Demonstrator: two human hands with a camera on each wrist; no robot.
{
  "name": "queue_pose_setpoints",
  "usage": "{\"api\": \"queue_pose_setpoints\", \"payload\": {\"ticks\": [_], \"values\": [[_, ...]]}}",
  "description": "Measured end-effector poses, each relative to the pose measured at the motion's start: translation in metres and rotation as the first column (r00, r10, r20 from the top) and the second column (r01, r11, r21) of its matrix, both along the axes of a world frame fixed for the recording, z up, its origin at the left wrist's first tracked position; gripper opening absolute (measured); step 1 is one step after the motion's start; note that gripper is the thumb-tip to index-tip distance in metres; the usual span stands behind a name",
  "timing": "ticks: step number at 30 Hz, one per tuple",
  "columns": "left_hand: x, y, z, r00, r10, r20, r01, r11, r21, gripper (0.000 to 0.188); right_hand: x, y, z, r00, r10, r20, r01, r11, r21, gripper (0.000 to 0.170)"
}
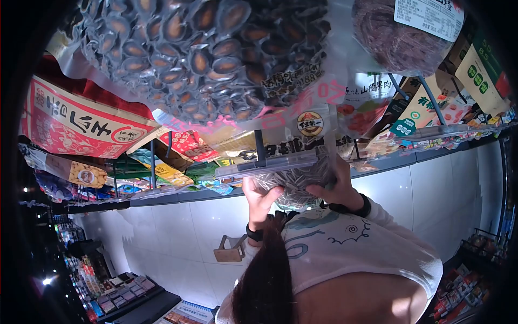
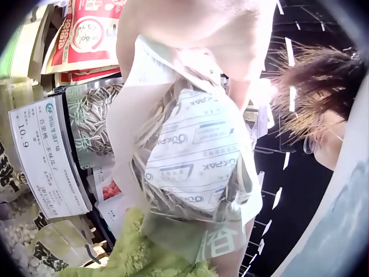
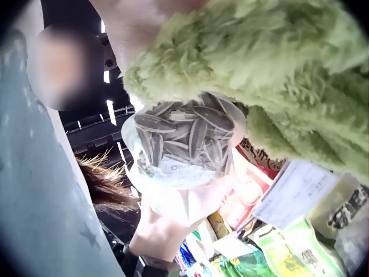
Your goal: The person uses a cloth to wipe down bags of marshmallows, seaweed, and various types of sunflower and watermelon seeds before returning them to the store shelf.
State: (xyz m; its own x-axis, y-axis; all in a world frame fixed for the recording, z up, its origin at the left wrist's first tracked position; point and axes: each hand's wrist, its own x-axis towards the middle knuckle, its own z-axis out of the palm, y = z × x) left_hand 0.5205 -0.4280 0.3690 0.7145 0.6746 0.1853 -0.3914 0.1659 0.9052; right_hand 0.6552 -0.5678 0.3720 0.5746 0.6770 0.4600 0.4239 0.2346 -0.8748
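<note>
From the head view I count two hands on one clear bag of striped seeds [image 1: 295,181], held in front of the white top [image 1: 345,243] and beside the hanging goods. The left hand [image 1: 260,200] grips one side and the right hand [image 1: 341,186] the other — one thumb from each lies across the near face, pinching the bag. The other fingers are partly hidden behind it, so I cannot tell how they are spread. Each wrist carries one black band (two in all).

Through the plastic, my left wrist view shows one white printed sachet [image 2: 193,147] among the seeds. Green fluffy material [image 2: 135,248] hangs near the bag.

Above the hands in the head view are two large hanging bags: one of dark seeds [image 1: 205,59], one of a brownish-purple food [image 1: 402,40]. One big red-and-tan packet [image 1: 86,116] is at the left, with many smaller packets beyond (too crowded for me to count). One price card [image 2: 49,156] reading 10.9 stands next to one hanging bag of striped seeds [image 2: 95,118] — both in the left wrist view. One small wooden stool [image 1: 229,249] is on the pale tiled floor [image 1: 178,232].
</note>
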Motion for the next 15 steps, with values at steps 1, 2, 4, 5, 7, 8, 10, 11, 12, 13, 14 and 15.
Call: {"api": "queue_pose_setpoints", "payload": {"ticks": [1,2,4,5,7,8,10,11,12,13,14,15], "values": [[0.002,0.002,-0.001,1.000,0.004,-0.018,-0.004,1.000,0.003,0.064,0.002,0.002,-0.001,1.000,-0.008,-0.008,0.008,1.000,0.006,0.068],[0.005,0.005,-0.004,1.000,0.010,-0.008,-0.010,1.000,0.004,0.057,0.003,0.004,-0.001,0.999,-0.036,-0.002,0.036,0.999,-0.007,0.067],[0.012,0.007,-0.001,0.998,0.042,-0.036,-0.042,0.999,0.000,0.051,0.006,0.008,0.000,0.996,-0.093,0.013,0.094,0.995,-0.031,0.064],[0.016,0.008,0.000,0.997,0.060,-0.050,-0.060,0.998,-0.001,0.049,0.008,0.012,-0.001,0.992,-0.122,0.027,0.122,0.992,-0.011,0.062],[0.025,0.010,-0.005,0.994,0.106,0.001,-0.105,0.993,-0.055,0.039,0.010,0.021,-0.008,0.983,-0.174,0.051,0.172,0.985,0.032,0.060],[0.028,0.010,-0.007,0.991,0.134,0.000,-0.134,0.988,-0.081,0.038,0.012,0.024,-0.016,0.978,-0.196,0.066,0.195,0.981,0.020,0.059],[0.031,0.012,-0.006,0.988,0.154,-0.006,-0.154,0.986,-0.062,0.041,0.016,0.030,-0.024,0.964,-0.246,0.101,0.247,0.969,0.000,0.057],[0.032,0.012,-0.008,0.987,0.159,-0.003,-0.159,0.985,-0.064,0.044,0.016,0.030,-0.026,0.965,-0.251,0.076,0.252,0.968,-0.007,0.057],[0.033,0.014,-0.011,0.986,0.164,-0.002,-0.164,0.984,-0.066,0.046,0.014,0.031,-0.024,0.965,-0.256,0.051,0.257,0.966,-0.014,0.057],[0.034,0.015,-0.012,0.985,0.170,0.000,-0.170,0.983,-0.067,0.048,0.013,0.031,-0.023,0.965,-0.260,0.026,0.260,0.965,-0.021,0.057],[0.033,0.015,-0.012,0.992,0.123,-0.014,-0.123,0.992,-0.029,0.057,0.011,0.030,-0.022,0.957,-0.284,0.049,0.286,0.957,-0.036,0.058],[0.033,0.017,-0.016,0.991,0.135,-0.019,-0.135,0.991,-0.016,0.059,0.011,0.029,-0.023,0.948,-0.309,0.074,0.313,0.948,-0.048,0.059]]}}
